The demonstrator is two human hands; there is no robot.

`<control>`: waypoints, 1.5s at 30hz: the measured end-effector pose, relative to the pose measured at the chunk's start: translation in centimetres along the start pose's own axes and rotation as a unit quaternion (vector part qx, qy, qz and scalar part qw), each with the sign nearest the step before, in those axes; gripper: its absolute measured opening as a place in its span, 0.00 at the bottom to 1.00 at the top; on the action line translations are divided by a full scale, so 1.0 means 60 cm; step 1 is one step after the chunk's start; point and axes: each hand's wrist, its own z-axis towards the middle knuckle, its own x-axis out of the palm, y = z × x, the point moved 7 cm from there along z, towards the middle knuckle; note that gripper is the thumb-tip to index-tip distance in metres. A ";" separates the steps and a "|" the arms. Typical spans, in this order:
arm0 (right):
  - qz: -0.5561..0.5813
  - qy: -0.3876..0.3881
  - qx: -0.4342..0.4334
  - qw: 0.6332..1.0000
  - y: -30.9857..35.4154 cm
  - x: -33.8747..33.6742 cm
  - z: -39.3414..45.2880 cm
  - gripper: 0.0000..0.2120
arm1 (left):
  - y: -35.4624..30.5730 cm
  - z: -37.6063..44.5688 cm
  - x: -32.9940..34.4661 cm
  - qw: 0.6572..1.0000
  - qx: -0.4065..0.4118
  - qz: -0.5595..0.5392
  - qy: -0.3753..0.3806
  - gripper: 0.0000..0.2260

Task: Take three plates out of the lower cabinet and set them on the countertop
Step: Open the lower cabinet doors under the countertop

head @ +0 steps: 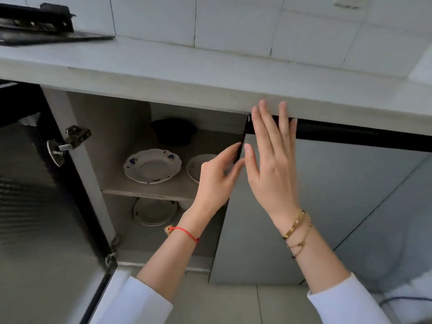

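Note:
The lower cabinet's left door [35, 206] is swung wide. On its upper shelf [149, 192] lies a white plate with blue flowers [152, 166], and a second white plate [197, 167] sits beside it, partly hidden by my left hand [218, 176]. A stack of plates [154, 211] rests on the cabinet floor below. My left hand's fingers curl on the black edge of the right door [327, 206]. My right hand [271, 160] lies flat, fingers spread, against that door's front near its top left corner. The grey countertop [210, 73] runs above.
A black pot [173, 132] stands at the back of the upper shelf. A black stove [42, 29] sits on the countertop at the far left. White wall tiles rise behind the counter. A hinge [67, 143] juts from the cabinet's left post.

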 end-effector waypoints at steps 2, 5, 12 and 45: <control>-0.016 0.007 -0.003 1.000 0.007 -0.009 -0.008 0.23 | -0.009 -0.011 -0.003 1.000 0.009 0.001 0.004 0.17; -0.026 0.014 -0.005 1.000 0.014 -0.031 -0.024 0.23 | -0.020 -0.032 -0.007 1.000 0.014 -0.015 0.002 0.17; -0.020 0.013 -0.016 1.000 0.028 -0.110 -0.070 0.22 | -0.048 -0.089 -0.006 0.996 0.043 -0.081 0.012 0.17; -0.139 -0.010 0.117 0.983 -0.061 -0.510 -0.316 0.21 | -0.332 -0.349 0.253 0.911 0.290 -0.187 0.226 0.28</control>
